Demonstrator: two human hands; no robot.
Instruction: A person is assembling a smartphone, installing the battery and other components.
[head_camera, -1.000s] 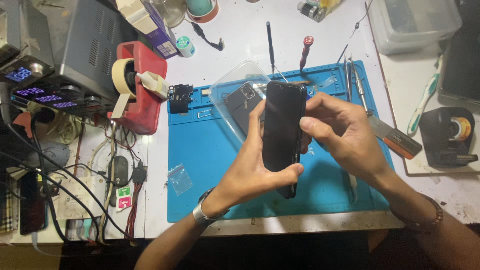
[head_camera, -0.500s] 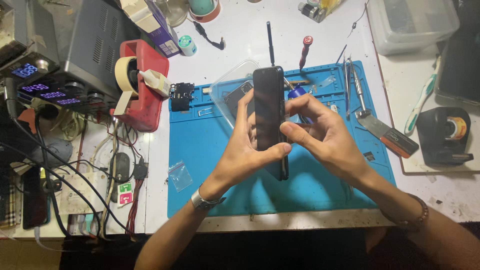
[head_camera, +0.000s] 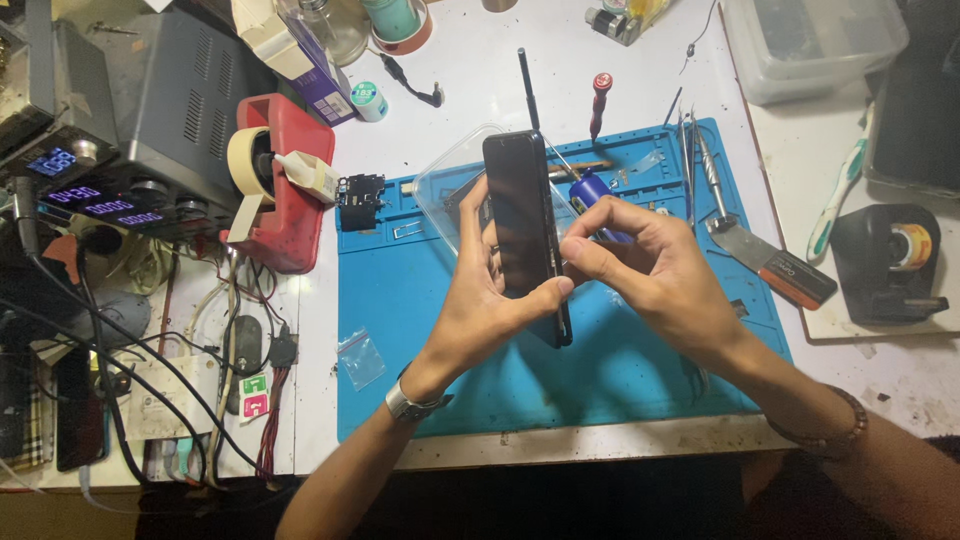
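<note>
Black phone (head_camera: 524, 225) in both hands, blue mat (head_camera: 400, 330) beneath, tweezers (head_camera: 690, 150) beside

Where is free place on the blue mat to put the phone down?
The blue mat is bare along its near edge, between the small plastic bag and the right hand. Its far edge is crowded with tweezers and small parts.

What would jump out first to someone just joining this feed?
The black phone held upright mid-frame over the blue mat: the left hand cradles it, and the right hand pinches its right edge. Next, the red tape dispenser left of the mat, beside a grey unit with lit blue displays.
</note>
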